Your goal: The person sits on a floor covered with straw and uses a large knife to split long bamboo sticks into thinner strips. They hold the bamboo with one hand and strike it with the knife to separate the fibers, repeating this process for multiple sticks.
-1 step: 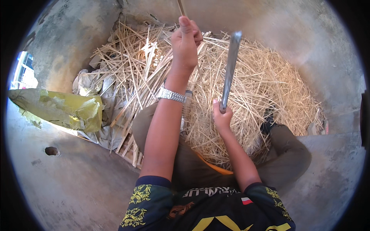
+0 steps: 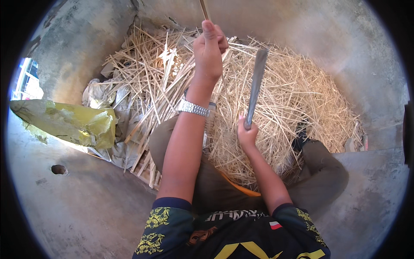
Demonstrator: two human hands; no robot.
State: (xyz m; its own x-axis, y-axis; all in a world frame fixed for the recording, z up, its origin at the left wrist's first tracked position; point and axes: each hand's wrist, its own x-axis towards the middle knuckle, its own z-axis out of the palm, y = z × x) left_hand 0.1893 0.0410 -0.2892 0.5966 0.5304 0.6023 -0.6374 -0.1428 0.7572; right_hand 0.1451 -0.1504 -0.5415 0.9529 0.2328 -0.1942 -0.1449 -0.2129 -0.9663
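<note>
My left hand (image 2: 208,56) is raised at the top of the view, thumb up, with its fingers closed round a thin bamboo strip (image 2: 204,8). The strip runs up out of the picture, and its lower part is hidden by the hand. A silver watch band (image 2: 194,107) circles the left wrist. Lower and to the right, my right hand (image 2: 247,134) grips a long-bladed knife (image 2: 257,84). Its grey blade points up and away from me, apart from the strip, and the handle is covered by the fingers. Below both hands spreads a heap of fine, pale shavings (image 2: 276,90).
Long split strips (image 2: 161,86) lie piled at the left. A torn yellow sack (image 2: 82,123) sits beside them, near a round hole (image 2: 59,169) in the concrete ledge. Concrete walls (image 2: 310,30) curve round the heap. My folded legs (image 2: 321,172) are close under the arms.
The knife blade's tip has dropped a little toward me. My left hand has shifted slightly down and to the right, still holding the bamboo strip.
</note>
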